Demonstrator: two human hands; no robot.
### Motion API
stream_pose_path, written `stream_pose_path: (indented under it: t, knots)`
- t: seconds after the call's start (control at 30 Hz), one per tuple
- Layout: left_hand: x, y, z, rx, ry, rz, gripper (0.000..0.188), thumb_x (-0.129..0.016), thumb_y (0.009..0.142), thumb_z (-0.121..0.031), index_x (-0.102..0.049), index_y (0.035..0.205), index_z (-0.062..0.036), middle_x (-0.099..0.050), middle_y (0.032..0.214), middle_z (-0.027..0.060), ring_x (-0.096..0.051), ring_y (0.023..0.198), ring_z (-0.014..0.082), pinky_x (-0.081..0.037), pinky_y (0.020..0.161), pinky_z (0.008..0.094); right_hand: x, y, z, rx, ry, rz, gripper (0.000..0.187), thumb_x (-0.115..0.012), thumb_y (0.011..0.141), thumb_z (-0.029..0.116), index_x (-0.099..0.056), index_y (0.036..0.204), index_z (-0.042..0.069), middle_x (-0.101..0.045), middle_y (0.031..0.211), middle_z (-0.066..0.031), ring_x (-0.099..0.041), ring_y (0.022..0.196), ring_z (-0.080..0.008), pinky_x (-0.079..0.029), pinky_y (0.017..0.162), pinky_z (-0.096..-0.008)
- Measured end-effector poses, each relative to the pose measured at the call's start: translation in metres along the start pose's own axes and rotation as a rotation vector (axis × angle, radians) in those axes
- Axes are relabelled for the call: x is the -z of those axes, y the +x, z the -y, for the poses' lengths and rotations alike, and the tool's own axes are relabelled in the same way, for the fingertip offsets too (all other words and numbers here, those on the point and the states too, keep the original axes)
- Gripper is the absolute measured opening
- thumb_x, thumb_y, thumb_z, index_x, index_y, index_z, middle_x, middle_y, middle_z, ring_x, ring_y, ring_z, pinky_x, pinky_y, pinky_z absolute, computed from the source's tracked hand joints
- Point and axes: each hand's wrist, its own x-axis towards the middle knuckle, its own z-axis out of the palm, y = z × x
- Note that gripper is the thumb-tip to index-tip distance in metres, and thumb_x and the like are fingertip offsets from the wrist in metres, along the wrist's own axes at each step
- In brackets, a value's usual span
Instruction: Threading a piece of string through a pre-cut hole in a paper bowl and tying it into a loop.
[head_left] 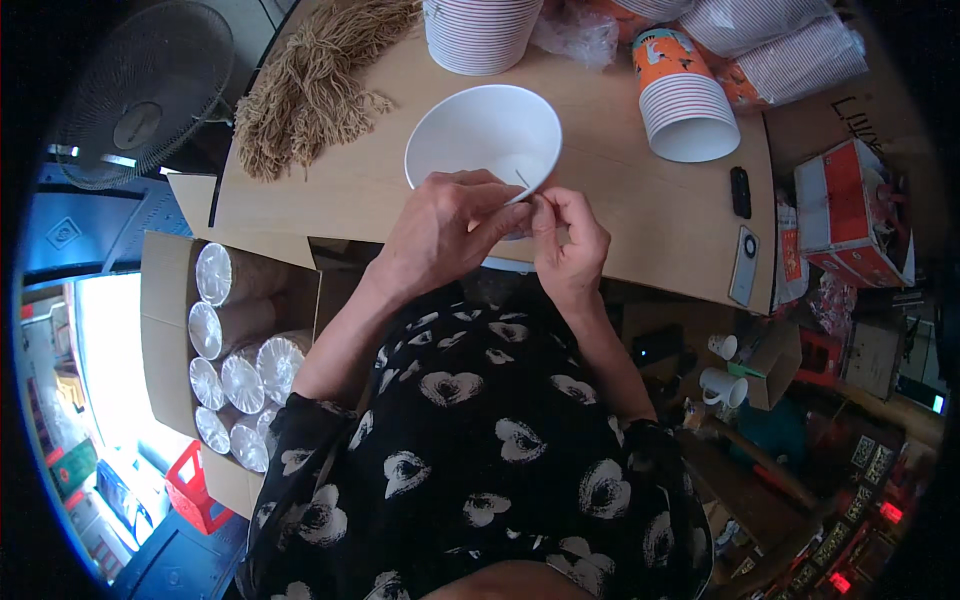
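White paper bowl (484, 135) sits tilted near the front edge of the desk (640, 210), mouth facing up toward the camera, its near rim at the fingertips. Left hand (440, 225) curls over the near rim, thumb and forefinger pinched together on something thin. Right hand (568, 232) is also pressed into a pinch, meeting the left just at the rim. A thin pale strand (522, 179) pokes up between them; cannot tell whether it is string or wire.

Judgement: fine threading or tying work at the bowl's rim. Done well, the left hand steadies the bowl wall while the right hand feeds the strand; keep both pinches close to the rim so the strand does not buckle.

Bundle of tan tassels (315, 85) lies at the desk's far left corner. Stacks of cups (690, 105) stand toward the far right edge. A cardboard box of wrapped sleeves (235, 350) sits below the desk's left edge.
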Motion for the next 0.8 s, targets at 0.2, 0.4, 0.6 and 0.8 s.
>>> stream_pose_path:
  t: [0.2, 0.4, 0.6, 0.8]
  knots:
    - [-0.01, 0.002, -0.003, 0.003, 0.118, 0.049, 0.022, -0.066, 0.092, -0.006, -0.072, 0.112, -0.0022, -0.071, 0.096, 0.0152, -0.07, 0.082, 0.0282, -0.055, 0.069, 0.0368, 0.01, -0.002, -0.005, -0.221, 0.199, 0.07, 0.009, -0.061, 0.099, 0.006, -0.059, 0.103, -0.002, -0.065, 0.078, -0.0049, -0.063, 0.07, -0.0095, -0.05, 0.06, -0.0259]
    - [-0.021, 0.007, 0.004, 0.044, 0.13, -0.001, 0.023, -0.068, 0.09, -0.009, -0.074, 0.113, -0.0066, -0.073, 0.102, 0.0129, -0.071, 0.079, 0.0269, -0.055, 0.068, 0.0359, 0.02, -0.002, -0.008, -0.243, 0.215, 0.064, 0.016, -0.062, 0.099, 0.007, -0.06, 0.111, -0.003, -0.064, 0.079, -0.0033, -0.061, 0.069, -0.0073, -0.048, 0.058, -0.024]
    - [-0.03, 0.01, 0.006, 0.025, 0.194, -0.04, 0.021, -0.069, 0.088, -0.011, -0.075, 0.108, -0.0084, -0.073, 0.1, 0.0107, -0.071, 0.081, 0.0292, -0.056, 0.071, 0.0381, 0.035, 0.011, 0.007, -0.152, -0.147, 0.056, 0.028, -0.072, 0.09, 0.006, -0.063, 0.116, 0.002, -0.067, 0.082, -0.0082, -0.064, 0.068, -0.0103, -0.049, 0.057, -0.0255]
    - [-0.032, 0.016, 0.007, 0.01, 0.24, -0.015, 0.019, -0.069, 0.089, -0.011, -0.074, 0.106, -0.0054, -0.073, 0.102, 0.0125, -0.071, 0.082, 0.0319, -0.055, 0.071, 0.0387, 0.035, 0.022, -0.005, 0.034, -0.225, 0.091, 0.022, -0.072, 0.089, 0.004, -0.066, 0.11, 0.004, -0.07, 0.084, -0.0107, -0.07, 0.073, -0.0195, -0.053, 0.06, -0.0303]
